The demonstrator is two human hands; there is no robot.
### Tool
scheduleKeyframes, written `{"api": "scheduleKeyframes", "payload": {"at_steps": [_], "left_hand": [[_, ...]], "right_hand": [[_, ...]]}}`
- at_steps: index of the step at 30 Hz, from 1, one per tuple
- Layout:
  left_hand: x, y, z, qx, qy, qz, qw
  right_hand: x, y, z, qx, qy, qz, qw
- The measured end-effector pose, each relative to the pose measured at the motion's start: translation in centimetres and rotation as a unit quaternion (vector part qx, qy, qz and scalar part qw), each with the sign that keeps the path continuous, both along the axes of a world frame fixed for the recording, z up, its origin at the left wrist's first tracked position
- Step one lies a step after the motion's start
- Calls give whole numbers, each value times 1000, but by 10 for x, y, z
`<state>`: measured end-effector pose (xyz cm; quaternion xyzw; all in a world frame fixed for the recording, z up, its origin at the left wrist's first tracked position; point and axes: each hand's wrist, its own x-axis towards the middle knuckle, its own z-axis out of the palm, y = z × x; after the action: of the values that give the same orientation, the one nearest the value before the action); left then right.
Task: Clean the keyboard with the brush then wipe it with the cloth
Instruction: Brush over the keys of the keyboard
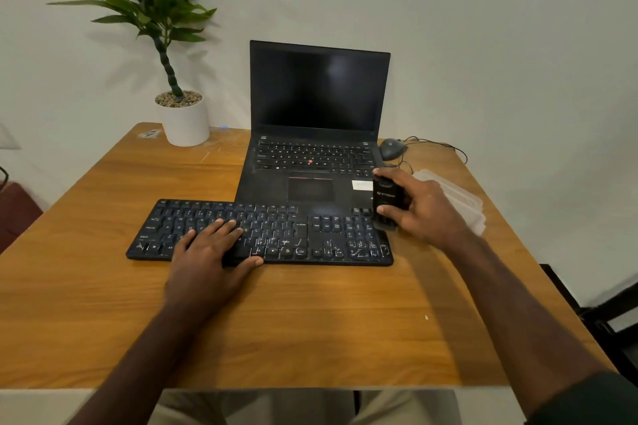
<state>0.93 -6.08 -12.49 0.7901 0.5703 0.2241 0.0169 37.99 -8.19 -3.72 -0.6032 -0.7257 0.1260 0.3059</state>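
The keyboard (259, 233), lying near the table's (310, 321) middle, is steadied by the left hand (210, 252), fingers spread flat on the keys. The brush (388, 203) is gripped by the right hand (423, 209) over its right end, seemingly for sweeping.

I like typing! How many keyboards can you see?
2: the loose keyboard lying near the table's front under the left hand, and the laptop's built-in one behind it.
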Motion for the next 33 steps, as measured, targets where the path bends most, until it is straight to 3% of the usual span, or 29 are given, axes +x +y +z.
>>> {"api": "scheduleKeyframes", "payload": {"at_steps": [6, 10, 13, 22, 27, 33], "left_hand": [[0, 0, 0, -1, 0, 1, 1000], [0, 0, 0, -4, 1, 0, 1000], [0, 0, 0, -7, 3, -2, 1000], [0, 1, 0, -13, 2, -5, 1000], [-1, 0, -1, -12, 3, -2, 1000], [-1, 0, 0, -14, 1, -4, 1000]], "right_hand": [[-4, 1, 7, -70, -31, 8, 997], [-30, 8, 7, -17, 45, 45, 998], [-49, 14, -4, -33, 68, 102, 992], [11, 11, 13, -105, -26, 86, 990], [-30, 17, 2, -43, 90, 105, 989], [-23, 12, -7, -81, 58, 100, 990]]}}
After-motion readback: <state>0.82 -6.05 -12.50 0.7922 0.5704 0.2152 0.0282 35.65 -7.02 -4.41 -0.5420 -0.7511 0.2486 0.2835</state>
